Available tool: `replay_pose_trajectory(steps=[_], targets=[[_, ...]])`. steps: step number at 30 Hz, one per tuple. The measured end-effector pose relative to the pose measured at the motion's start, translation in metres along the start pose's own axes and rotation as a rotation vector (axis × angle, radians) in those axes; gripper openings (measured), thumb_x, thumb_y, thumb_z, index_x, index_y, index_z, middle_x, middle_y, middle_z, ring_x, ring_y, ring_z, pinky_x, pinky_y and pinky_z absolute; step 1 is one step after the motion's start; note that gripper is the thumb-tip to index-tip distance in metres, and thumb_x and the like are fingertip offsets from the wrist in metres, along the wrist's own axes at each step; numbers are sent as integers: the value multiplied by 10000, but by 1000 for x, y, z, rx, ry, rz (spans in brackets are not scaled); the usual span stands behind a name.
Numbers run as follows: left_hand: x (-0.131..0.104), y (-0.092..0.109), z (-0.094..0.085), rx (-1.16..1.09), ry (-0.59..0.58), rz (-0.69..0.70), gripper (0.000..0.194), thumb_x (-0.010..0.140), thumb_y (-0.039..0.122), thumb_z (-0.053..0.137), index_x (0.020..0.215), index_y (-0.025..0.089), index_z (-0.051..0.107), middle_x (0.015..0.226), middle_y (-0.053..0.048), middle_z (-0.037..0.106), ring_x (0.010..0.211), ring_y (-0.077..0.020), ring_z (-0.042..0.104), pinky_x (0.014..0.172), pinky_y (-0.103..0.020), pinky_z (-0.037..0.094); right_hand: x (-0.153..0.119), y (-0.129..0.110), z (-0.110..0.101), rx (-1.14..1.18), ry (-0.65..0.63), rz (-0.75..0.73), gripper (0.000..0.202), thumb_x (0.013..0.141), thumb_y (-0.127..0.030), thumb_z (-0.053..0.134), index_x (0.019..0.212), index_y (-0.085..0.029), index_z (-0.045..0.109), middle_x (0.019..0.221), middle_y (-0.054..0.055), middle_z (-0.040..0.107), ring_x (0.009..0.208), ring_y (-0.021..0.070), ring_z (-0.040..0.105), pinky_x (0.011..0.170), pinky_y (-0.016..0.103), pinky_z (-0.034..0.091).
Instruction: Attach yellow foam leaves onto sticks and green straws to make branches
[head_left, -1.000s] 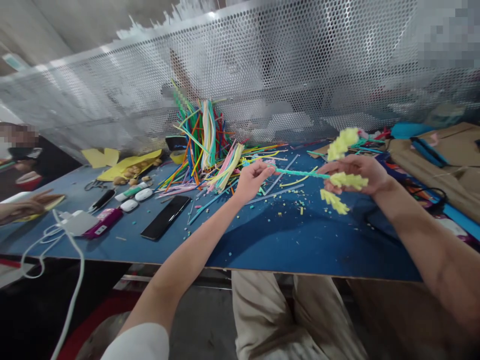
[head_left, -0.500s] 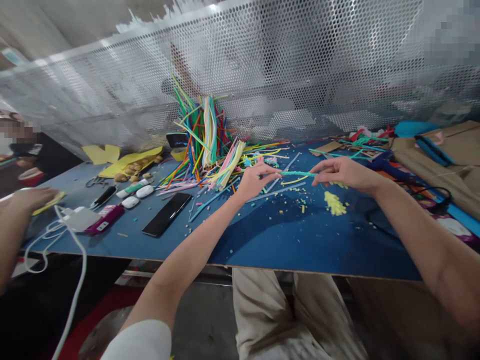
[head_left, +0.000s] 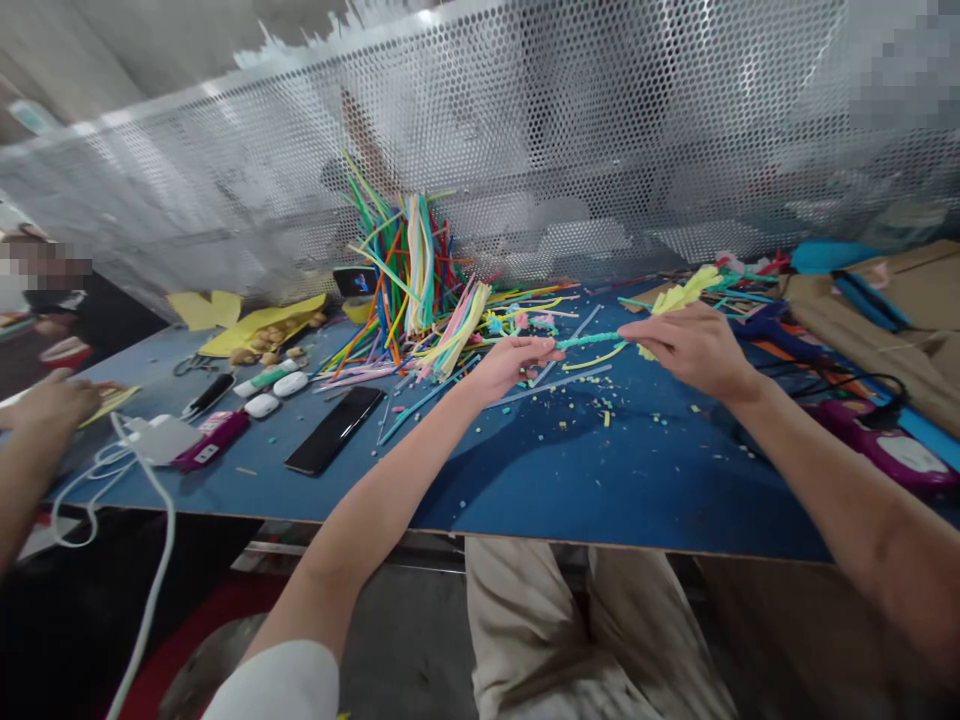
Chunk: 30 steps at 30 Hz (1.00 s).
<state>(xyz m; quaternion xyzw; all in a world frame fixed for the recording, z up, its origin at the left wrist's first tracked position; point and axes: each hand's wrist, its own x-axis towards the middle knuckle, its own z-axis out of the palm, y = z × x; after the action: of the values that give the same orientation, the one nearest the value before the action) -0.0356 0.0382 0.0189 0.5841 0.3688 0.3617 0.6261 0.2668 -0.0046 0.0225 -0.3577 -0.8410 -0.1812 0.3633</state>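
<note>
A twisted teal pipe cleaner [head_left: 589, 341] stretches between my two hands above the blue table. Its left end is pinched in the fingers of my left hand [head_left: 517, 362]. Closed round its right end is my right hand [head_left: 679, 348]. Behind and above the right hand sticks up a yellow leaf-shaped fuzzy piece [head_left: 686, 288]; my fingers hide whether it joins the teal stem. Just beyond my left hand lie small pink and blue fuzzy pieces [head_left: 523, 321].
A bundle of coloured pipe cleaners [head_left: 420, 270] stands at the back. A phone [head_left: 335, 430], a purple power strip [head_left: 211, 440] and white cables lie left. Another person's hand [head_left: 60, 405] is at far left. Brown bags [head_left: 892, 310] and a blue-handled tool [head_left: 866, 300] lie right.
The yellow piece has swung from below my right hand to above and behind it. My right hand has turned and closed more tightly on the teal stem.
</note>
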Motion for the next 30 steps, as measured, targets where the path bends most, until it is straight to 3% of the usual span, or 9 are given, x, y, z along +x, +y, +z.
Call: replay_pose_trajectory(steps=[4,10,15,18,22,24,26,28,30], targets=[[0,-1,1,-156,-44,-66,332,688,402,847,884,151,754,1011,-93,744,665,-67,554,543,-209,366,-2,0,0,-67,60,-45,279,950,-172,574,1139,-332,701,1045,-26,782,904,174,720,860,329,446],[1,-3,5,-25,79,155,356,724,454,813,908,155,749,928,-70,750,688,-75,566,607,-206,426,5,-5,0,108,89,59,100,928,-264,631,1023,-253,662,1004,22,777,926,199,707,886,341,484],[6,-6,2,-76,195,266,371,721,465,814,907,151,746,884,-62,749,667,-77,577,604,-207,441,10,-2,-1,122,68,83,73,878,-291,662,949,-286,678,1035,1,751,958,236,681,903,425,481],[9,-5,-2,-120,273,366,350,736,448,808,921,160,733,887,-56,748,694,-84,607,654,-217,475,12,-6,-3,31,220,130,71,854,-313,682,907,-273,706,1052,41,722,1005,274,647,941,479,457],[8,-1,-1,-73,405,564,306,789,443,767,915,170,710,868,-50,744,729,-101,647,724,-249,513,15,-12,-5,247,421,438,243,914,-419,591,822,-235,720,901,90,699,880,261,645,853,450,499],[6,2,1,-13,441,641,289,811,439,749,912,172,706,835,-44,737,727,-107,659,730,-259,526,16,-9,-5,616,306,685,409,941,-511,507,762,-213,721,800,95,705,713,221,636,724,403,520],[4,4,2,66,445,688,279,824,434,738,912,172,705,808,-38,729,717,-111,666,725,-264,537,17,-2,-5,1070,33,907,531,933,-595,434,755,-189,726,787,124,730,649,211,637,641,374,526],[3,4,2,141,446,713,279,832,438,730,918,173,703,794,-34,724,709,-114,670,717,-265,547,17,3,-5,1380,-182,1047,571,920,-614,393,841,-174,748,933,159,760,746,232,678,673,370,556],[1,3,2,204,464,732,285,842,448,716,927,177,700,802,-33,724,710,-114,673,709,-261,552,18,3,-3,1512,-247,1123,528,916,-562,393,952,-178,754,1104,157,746,862,242,694,751,367,580]])
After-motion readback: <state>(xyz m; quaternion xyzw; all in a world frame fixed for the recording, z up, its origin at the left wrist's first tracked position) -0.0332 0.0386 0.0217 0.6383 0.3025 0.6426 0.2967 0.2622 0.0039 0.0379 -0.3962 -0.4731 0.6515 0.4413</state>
